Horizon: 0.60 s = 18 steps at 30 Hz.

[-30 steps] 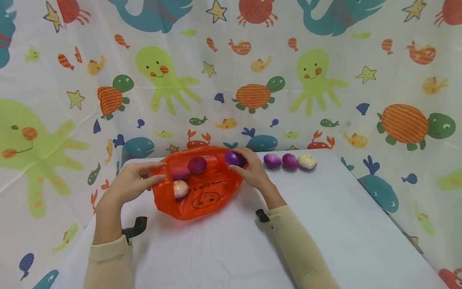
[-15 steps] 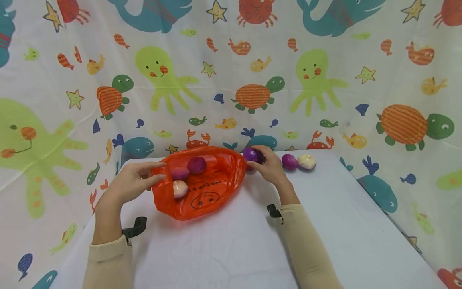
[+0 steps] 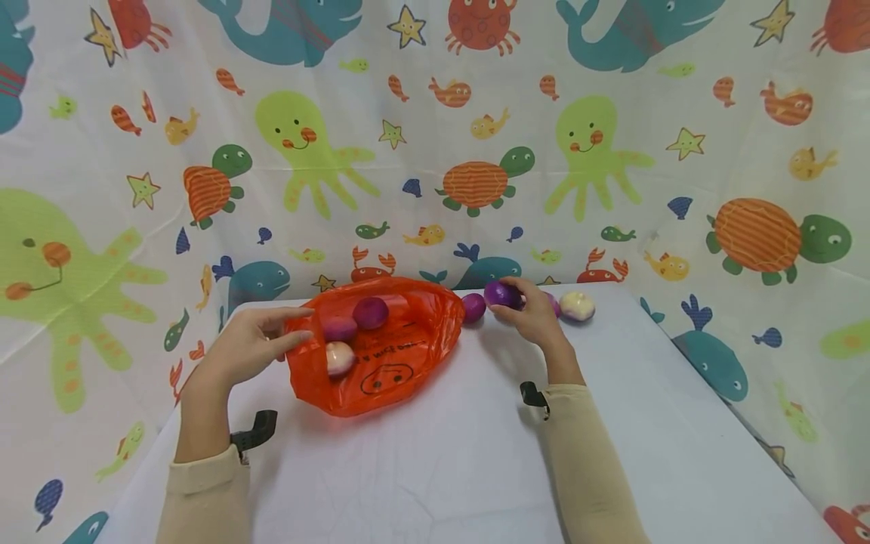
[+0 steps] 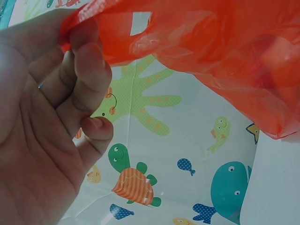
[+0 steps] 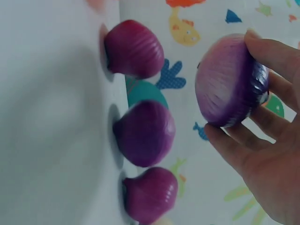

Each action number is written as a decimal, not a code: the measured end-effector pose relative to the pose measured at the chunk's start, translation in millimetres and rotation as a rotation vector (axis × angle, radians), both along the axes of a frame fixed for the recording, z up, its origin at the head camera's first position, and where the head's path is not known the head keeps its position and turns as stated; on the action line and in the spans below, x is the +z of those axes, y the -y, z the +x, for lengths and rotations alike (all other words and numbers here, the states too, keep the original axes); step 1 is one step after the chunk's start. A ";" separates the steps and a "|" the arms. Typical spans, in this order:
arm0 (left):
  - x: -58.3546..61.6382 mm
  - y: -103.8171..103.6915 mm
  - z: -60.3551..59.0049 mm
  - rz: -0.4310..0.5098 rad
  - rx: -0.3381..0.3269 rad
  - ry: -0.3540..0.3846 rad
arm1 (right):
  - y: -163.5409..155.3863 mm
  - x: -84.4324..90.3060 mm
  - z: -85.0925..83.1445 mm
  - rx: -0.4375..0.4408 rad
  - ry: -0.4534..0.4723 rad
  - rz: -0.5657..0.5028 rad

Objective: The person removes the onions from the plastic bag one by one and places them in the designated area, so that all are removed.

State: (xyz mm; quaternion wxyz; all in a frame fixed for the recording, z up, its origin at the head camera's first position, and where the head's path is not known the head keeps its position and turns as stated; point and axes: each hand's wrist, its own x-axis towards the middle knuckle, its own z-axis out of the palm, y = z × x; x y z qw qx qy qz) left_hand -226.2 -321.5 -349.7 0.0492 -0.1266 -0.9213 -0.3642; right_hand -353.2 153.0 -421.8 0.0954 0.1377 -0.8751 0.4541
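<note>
My left hand (image 3: 253,344) pinches the left edge of a red plastic bag (image 3: 445,340), whose mouth faces me. A drawn face and black lettering show on it. Inside the bag lie two purple onions, one dark (image 3: 371,312) and one pinker (image 3: 339,328), plus a pale onion (image 3: 340,357). My right hand (image 3: 537,313) grips a shiny purple onion (image 5: 229,82) between thumb and fingers, raised off the table. Below it, in the right wrist view, sit a reddish-purple onion (image 5: 135,49), a darker one (image 5: 146,133) and another purple one (image 5: 152,194).
A pale onion (image 3: 578,306) ends the row on the right, near the back edge of the white table (image 3: 421,476). The reddish-purple onion stands close beside the bag's right edge. Behind the table hangs a curtain (image 3: 408,249) printed with sea animals.
My right hand has carried its purple onion rightward from the bag's right edge to above the onion row. The onion beside the bag has come into view. My left hand stays at the bag.
</note>
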 end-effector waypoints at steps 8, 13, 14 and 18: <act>-0.2 1.0 0.5 0.002 -0.004 -0.012 | -23.9 -2.8 -0.9 -0.035 0.061 -0.016; -0.3 1.1 0.4 0.006 -0.009 -0.017 | -38.0 -7.0 -1.3 -0.093 0.100 -0.036; -0.2 1.0 0.3 0.005 -0.008 -0.017 | -40.4 -7.9 -1.3 -0.105 0.111 -0.037; -0.1 0.9 0.0 0.007 -0.007 -0.010 | -49.7 -10.2 -1.0 -0.134 0.120 -0.019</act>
